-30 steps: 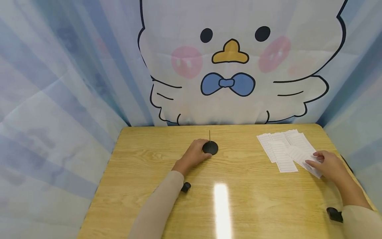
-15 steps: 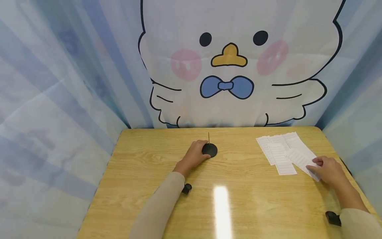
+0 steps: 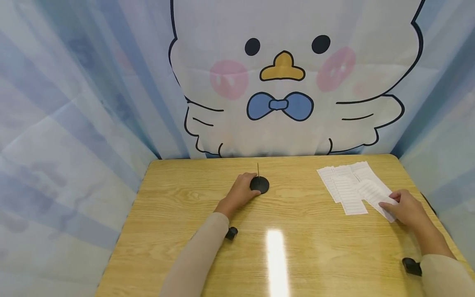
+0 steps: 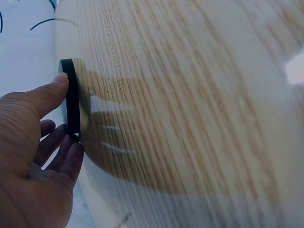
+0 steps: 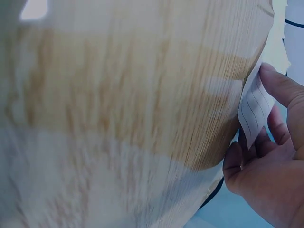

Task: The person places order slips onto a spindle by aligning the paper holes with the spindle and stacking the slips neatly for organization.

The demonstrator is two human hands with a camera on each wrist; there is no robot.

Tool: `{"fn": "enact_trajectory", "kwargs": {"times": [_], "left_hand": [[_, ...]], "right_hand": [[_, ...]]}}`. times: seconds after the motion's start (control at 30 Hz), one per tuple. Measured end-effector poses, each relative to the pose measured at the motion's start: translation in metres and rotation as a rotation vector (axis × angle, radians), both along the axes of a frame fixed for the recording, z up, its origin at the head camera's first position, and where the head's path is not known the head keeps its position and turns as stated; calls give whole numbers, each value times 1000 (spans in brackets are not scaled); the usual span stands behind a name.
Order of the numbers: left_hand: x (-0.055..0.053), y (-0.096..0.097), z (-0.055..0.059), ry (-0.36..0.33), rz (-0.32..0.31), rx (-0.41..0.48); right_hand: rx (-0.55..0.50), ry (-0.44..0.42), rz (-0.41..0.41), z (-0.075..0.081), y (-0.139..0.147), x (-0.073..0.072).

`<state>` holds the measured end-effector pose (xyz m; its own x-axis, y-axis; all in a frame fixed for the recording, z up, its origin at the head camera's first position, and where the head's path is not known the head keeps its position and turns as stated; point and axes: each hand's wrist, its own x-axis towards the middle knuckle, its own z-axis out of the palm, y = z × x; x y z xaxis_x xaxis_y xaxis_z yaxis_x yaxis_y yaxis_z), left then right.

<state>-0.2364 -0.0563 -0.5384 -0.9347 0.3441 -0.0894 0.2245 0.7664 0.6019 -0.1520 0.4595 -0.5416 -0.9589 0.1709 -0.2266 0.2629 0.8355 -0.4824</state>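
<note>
Near the back middle of the table, a receipt spike with a round black base (image 3: 261, 185) and a thin upright pin (image 3: 258, 170) stands. My left hand (image 3: 237, 194) grips the left side of its base, and in the left wrist view the thumb lies against the black disc (image 4: 72, 97) with fingers curled at its lower edge. At the right, several white lined paper slips (image 3: 346, 185) overlap in a fan. My right hand (image 3: 410, 210) pinches the near right slip (image 5: 255, 107) between thumb and fingers; its end curves in the right wrist view.
The wooden table (image 3: 178, 247) ends at a printed cloth curtain (image 3: 230, 132) behind, with more cloth at both sides. Small black devices (image 3: 231, 233) sit at both wrists. A bright light reflection (image 3: 276, 260) lies on the tabletop.
The head view shifts slightly. My right hand has moved a little left along the slip's near end. The left hand and the receipt spike stay put.
</note>
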Motion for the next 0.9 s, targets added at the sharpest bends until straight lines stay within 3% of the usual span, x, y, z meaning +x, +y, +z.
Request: {"fn": "enact_trajectory", "kwargs": {"times": [0.13, 0.5, 0.9], "left_hand": [[0, 1, 0, 8, -8, 4], [2, 1, -3, 1, 5, -5], [0, -1, -1, -4, -8, 24]], "right_hand": [[-20, -18, -9, -1, 1, 0], [2, 37, 76, 3, 5, 3], [7, 118, 77, 24, -7, 5]]}}
